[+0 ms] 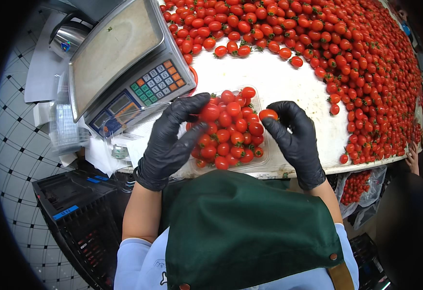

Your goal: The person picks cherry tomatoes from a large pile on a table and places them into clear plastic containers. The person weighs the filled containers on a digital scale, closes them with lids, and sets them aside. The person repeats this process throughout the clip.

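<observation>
A clear plastic punnet [265, 156] heaped with red cherry tomatoes [224, 119] lies before me near the table's edge. My right hand [294, 139], in a black glove, pinches one cherry tomato [268, 115] between thumb and fingertips, just right of the punnet. My left hand [175, 141], gloved too, curves around the heap's left side, with its thumb and fingers by a larger tomato [210, 112]. Whether it grips that tomato or only touches it, I cannot tell.
A digital scale [135, 83] with a metal pan stands at the left, beside an electric kettle [66, 40]. Loose tomatoes [363, 58] cover the table's back and right. Stacked clear containers [66, 123] and a black crate [77, 195] are at the left. Another person's hand [412, 158] is at far right.
</observation>
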Available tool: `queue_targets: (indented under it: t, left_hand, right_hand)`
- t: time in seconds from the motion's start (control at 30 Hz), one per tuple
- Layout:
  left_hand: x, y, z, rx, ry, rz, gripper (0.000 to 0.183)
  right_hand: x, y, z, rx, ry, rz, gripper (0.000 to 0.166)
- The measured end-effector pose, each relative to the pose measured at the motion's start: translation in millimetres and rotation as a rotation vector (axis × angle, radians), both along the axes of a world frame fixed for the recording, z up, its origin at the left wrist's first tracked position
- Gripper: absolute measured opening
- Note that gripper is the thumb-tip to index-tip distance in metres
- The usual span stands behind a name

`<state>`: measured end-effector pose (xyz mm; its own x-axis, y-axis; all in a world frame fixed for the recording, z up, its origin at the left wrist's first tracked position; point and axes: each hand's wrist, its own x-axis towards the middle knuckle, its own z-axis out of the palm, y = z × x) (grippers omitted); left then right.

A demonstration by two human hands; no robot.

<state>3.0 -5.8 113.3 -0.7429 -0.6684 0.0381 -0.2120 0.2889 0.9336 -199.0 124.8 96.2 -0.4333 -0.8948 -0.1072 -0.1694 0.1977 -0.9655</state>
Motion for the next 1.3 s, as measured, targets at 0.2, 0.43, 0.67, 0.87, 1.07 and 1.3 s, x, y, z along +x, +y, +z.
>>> queue_targets:
  t: [0.2,0.43,0.67,0.87,1.07,1.3]
  left_hand:
    - [26,-9,-7,-0.331,-0.167,0.144,0.036]
    - [-5,2,-7,-0.705,-0.503,0.011,0.038]
    - [-8,11,-28,-0.601,-0.473,0.037,0.036]
    - [-7,12,-31,-0.472,-0.436,0.114,0.031]
    - [-3,12,-35,-0.547,-0.401,0.086,0.033]
    - [-5,9,-29,-0.582,-0.394,0.020,0.032]
  right_hand:
    - [3,-9,-11,-0.043,-0.326,-0.098,0.021]
    - [6,-20,-11,-0.129,-0.464,-0.004,0.030]
    - [-4,-14,-17,-0.109,-0.383,-0.078,0.029]
    - [2,-11,-29,-0.205,-0.130,-0.040,0.029]
    - [0,-6,-29,-0.111,-0.206,-0.051,0.028]
    - [-78,102,-13,-0.190,-0.432,-0.690,0.017]
